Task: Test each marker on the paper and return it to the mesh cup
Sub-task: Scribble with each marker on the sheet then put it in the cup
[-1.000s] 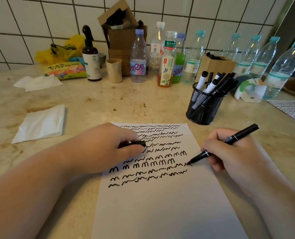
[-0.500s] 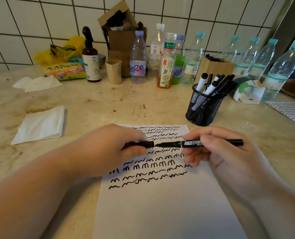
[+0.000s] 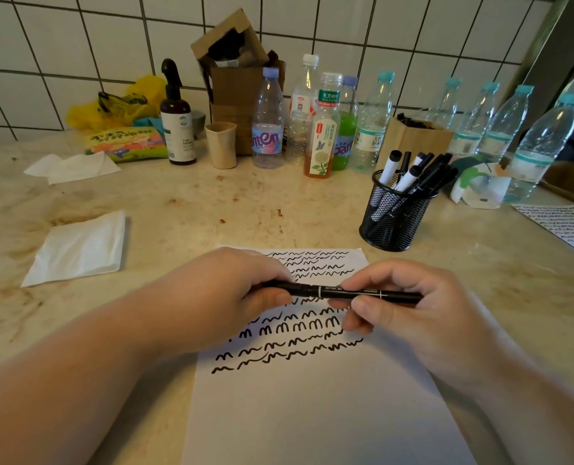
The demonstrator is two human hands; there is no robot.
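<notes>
A black marker (image 3: pixel 326 292) lies level above the white paper (image 3: pixel 312 407), held at both ends. My left hand (image 3: pixel 225 297) grips its cap end; the cap sits pushed onto the barrel. My right hand (image 3: pixel 410 313) pinches the barrel from the right. The paper's upper half carries several rows of black squiggles. The black mesh cup (image 3: pixel 393 216) stands beyond the paper's top right corner, holding several black and white markers that lean to the right.
Several plastic bottles (image 3: pixel 267 122) line the tiled back wall, with a cardboard box (image 3: pixel 238 78), a beige cup (image 3: pixel 221 146) and a brown spray bottle (image 3: pixel 177 119). White napkins (image 3: pixel 77 250) lie at left. Another scribbled sheet (image 3: pixel 567 226) lies at the right edge.
My right hand lifted the marker off the paper, turned it level and brought its tip to the cap in my left hand. The cap is now on the marker.
</notes>
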